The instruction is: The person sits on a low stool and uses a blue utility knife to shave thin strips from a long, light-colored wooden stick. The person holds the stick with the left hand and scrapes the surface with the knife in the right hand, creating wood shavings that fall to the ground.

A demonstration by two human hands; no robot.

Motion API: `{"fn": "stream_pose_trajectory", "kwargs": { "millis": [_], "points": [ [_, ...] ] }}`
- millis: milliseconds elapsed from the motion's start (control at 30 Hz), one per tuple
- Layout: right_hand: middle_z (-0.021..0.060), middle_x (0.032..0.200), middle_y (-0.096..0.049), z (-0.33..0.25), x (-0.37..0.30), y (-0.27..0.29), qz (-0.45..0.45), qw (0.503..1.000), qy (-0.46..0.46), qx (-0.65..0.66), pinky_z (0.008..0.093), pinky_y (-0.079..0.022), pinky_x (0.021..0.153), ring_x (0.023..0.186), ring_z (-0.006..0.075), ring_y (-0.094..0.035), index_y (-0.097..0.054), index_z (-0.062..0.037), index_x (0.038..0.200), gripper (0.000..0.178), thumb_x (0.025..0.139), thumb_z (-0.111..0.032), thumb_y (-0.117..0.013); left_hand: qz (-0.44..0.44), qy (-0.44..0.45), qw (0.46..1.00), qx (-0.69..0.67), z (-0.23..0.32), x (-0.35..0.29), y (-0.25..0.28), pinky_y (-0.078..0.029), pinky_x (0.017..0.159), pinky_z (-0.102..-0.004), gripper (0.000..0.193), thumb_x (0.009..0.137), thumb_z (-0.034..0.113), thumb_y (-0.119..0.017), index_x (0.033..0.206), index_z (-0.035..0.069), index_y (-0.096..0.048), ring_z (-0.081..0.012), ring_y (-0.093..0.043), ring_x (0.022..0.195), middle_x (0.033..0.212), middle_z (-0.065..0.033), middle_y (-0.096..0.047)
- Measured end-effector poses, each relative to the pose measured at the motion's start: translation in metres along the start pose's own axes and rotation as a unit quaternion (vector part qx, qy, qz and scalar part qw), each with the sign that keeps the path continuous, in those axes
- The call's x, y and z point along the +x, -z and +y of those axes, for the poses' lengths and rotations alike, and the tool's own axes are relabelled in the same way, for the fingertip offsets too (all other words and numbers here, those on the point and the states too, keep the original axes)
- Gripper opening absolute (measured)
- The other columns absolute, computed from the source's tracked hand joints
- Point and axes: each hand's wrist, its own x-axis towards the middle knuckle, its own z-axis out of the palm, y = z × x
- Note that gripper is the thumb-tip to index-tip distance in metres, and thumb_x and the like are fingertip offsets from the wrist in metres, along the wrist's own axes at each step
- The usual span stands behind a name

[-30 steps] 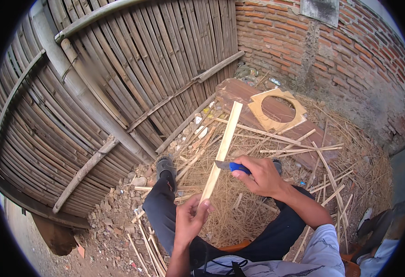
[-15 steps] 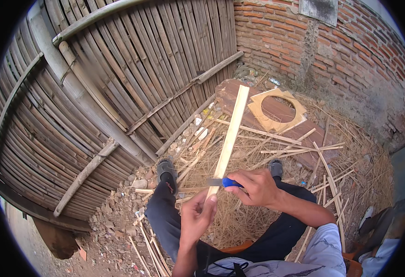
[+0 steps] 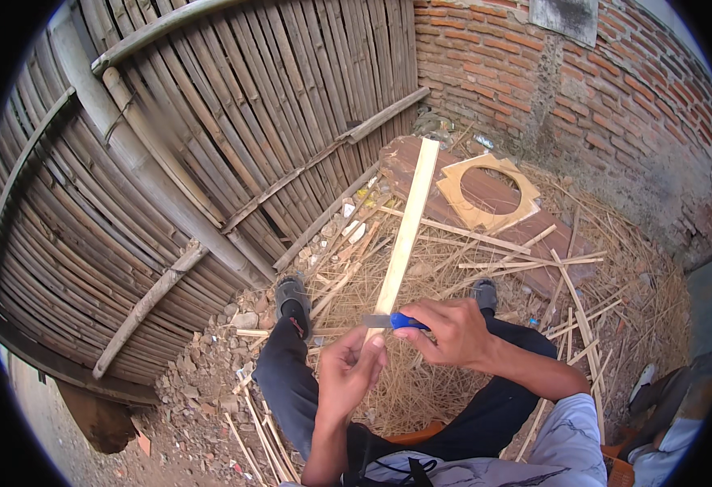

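Note:
A long, flat, pale strip of split bamboo (image 3: 409,231) slants up and away from me between my knees. My left hand (image 3: 351,369) is closed round its near end, thumb on top. In my right hand (image 3: 451,331) is a knife (image 3: 405,321) with a blue handle and a short grey blade. The blade lies across the strip just beyond my left thumb, touching it or nearly so. My right fingers wrap the handle, hiding part of it.
A brown board (image 3: 486,191) on the ground carries a tan panel (image 3: 447,193) with a round hole. Thin bamboo strips (image 3: 579,312) and shavings (image 3: 421,381) litter the ground. A bamboo fence (image 3: 250,122) stands left, a brick wall (image 3: 494,77) behind. Another person's leg (image 3: 656,398) shows at right.
The bamboo strip's far end has shifted slightly up and to the right. My left hand has moved a little up along with it, while the knife stays almost in place.

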Motion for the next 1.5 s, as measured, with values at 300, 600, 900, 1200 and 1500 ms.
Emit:
{"fn": "stream_pose_trajectory", "kwargs": {
  "millis": [300,600,900,1200,1500],
  "points": [
    [0.0068,0.086,-0.077,0.002,0.008,0.011,0.033,0.999,-0.005,-0.032,0.037,-0.057,0.056,0.066,0.0261,-0.075,-0.075,-0.0083,0.106,0.025,0.094,-0.029,-0.081,0.007,0.012,1.0,0.003,-0.004,-0.005,0.001,-0.033,0.051,-0.0214,0.029,0.112,0.016,-0.065,0.134,-0.001,-0.07,-0.0019,-0.046,0.057,0.072,0.0055,-0.057],
    [0.0091,0.087,-0.078,0.038,0.017,0.016,0.062,0.995,-0.036,-0.065,0.0372,-0.056,0.055,0.066,0.0263,-0.075,-0.076,-0.007,0.108,0.027,0.097,-0.031,-0.079,0.001,0.035,0.998,0.048,-0.021,-0.019,0.025,-0.032,0.051,-0.022,0.03,0.112,0.019,-0.064,0.134,-0.001,-0.071,-0.0012,-0.043,0.058,0.069,0.0071,-0.052],
    [0.021,0.087,-0.077,0.162,0.038,0.075,0.179,0.928,-0.28,-0.169,0.0475,-0.057,0.074,0.076,0.0384,-0.075,-0.078,-0.0058,0.118,0.038,0.105,-0.04,-0.066,-0.007,0.149,0.985,0.083,-0.059,-0.067,0.087,-0.03,0.045,-0.0224,0.022,0.112,0.019,-0.064,0.112,-0.002,-0.071,-0.0019,-0.041,0.053,0.069,0.0043,-0.054],
    [0.025,0.097,-0.077,0.137,0.013,0.046,-0.248,0.895,-0.299,-0.221,0.0534,-0.057,0.084,0.096,0.0436,-0.074,-0.076,-0.0043,0.117,0.037,0.099,-0.037,-0.073,0.075,0.094,0.988,0.101,-0.051,-0.049,0.099,-0.035,0.046,-0.0219,0.026,0.112,0.018,-0.06,0.125,-0.002,-0.072,-0.0017,-0.041,0.053,0.069,0.0063,-0.05],
    [0.0159,0.093,-0.077,0.083,0.028,0.031,-0.101,0.949,-0.298,0.025,0.0422,-0.057,0.083,0.087,0.0316,-0.075,-0.072,-0.0026,0.128,0.05,0.101,-0.045,-0.074,0.016,0.088,0.996,0.021,-0.031,-0.02,0.067,-0.03,0.049,-0.0226,0.031,0.113,0.021,-0.059,0.134,0.0,-0.07,-0.0018,-0.038,0.056,0.071,0.0086,-0.046]
  ]
}}
